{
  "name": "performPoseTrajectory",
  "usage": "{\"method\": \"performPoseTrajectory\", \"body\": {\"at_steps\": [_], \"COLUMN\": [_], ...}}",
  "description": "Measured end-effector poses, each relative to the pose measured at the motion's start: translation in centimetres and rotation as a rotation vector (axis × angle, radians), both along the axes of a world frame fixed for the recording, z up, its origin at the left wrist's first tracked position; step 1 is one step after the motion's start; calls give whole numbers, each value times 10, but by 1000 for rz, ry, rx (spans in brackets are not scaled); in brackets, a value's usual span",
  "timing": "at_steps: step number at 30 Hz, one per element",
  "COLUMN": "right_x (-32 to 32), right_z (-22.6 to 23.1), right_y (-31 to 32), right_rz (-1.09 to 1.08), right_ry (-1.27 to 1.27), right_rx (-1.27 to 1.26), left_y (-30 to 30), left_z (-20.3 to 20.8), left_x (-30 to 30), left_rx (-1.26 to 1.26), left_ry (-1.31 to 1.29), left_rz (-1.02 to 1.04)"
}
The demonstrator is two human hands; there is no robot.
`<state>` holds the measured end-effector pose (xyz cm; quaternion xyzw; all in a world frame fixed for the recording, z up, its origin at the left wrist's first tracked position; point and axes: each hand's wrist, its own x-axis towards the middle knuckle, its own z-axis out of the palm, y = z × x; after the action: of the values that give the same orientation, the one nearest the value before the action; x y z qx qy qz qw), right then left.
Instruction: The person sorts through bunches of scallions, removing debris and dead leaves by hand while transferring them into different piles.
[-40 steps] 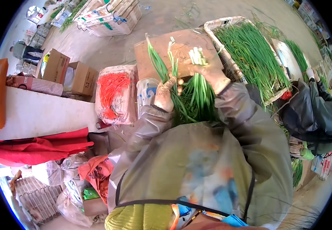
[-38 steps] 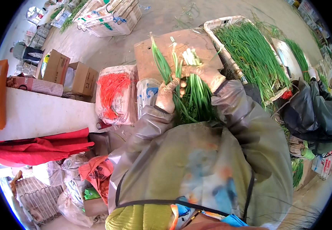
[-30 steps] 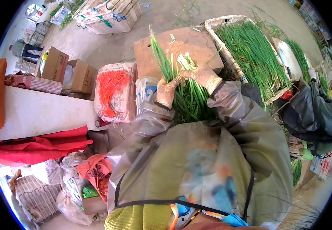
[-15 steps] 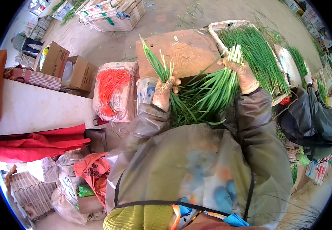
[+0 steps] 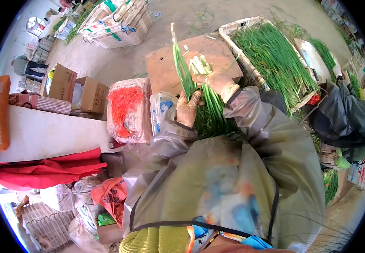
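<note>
My left hand (image 5: pixel 186 109), in a stained pale glove, is closed around a few scallion stalks (image 5: pixel 181 69) whose pale ends point up. Just right of it, my gloved right hand (image 5: pixel 219 83) grips a thicker bunch of scallions (image 5: pixel 201 65), white ends uppermost and green leaves hanging below. The two bunches are side by side, nearly touching. Behind them lies a worn brown board (image 5: pixel 163 67). More loose greens show beneath my hands, partly hidden by leaves and sleeves.
At right, a white crate (image 5: pixel 256 78) holds a heap of scallions (image 5: pixel 271 55). Red ties (image 5: pixel 125 107) lie on a wrapped stack at left, near cardboard boxes (image 5: pixel 94 95) and a white surface (image 5: pixel 52 126). A co-worker's dark sleeve (image 5: pixel 344 109) is at far right. Stacked crates (image 5: pixel 121 31) stand beyond.
My right hand has moved left with its bunch, bringing it beside the stalks in my left hand. The left hand has dropped slightly. The whole view has shifted a little.
</note>
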<state>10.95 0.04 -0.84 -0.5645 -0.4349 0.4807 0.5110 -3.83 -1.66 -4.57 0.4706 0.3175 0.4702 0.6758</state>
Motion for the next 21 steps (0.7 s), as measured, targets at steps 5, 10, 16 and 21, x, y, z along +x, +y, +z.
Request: {"method": "performPoseTrajectory", "body": {"at_steps": [5,10,16,21], "right_x": [24,44,147,134], "right_z": [-24,26,40,86], "right_y": [1,-31,-49,-62], "right_rz": [10,-97,-296,-170], "right_ry": [382,332,-228,107], "right_rx": [-59,95,103,225], "left_y": [11,20,28,22], "left_z": [15,10,2,6], "left_x": [-5,-6,-17,-25], "left_rx": [-276,-318,-104,-48], "left_ry": [-190,-251,-43,-30], "left_rz": [-96,-120,-88,-250]}}
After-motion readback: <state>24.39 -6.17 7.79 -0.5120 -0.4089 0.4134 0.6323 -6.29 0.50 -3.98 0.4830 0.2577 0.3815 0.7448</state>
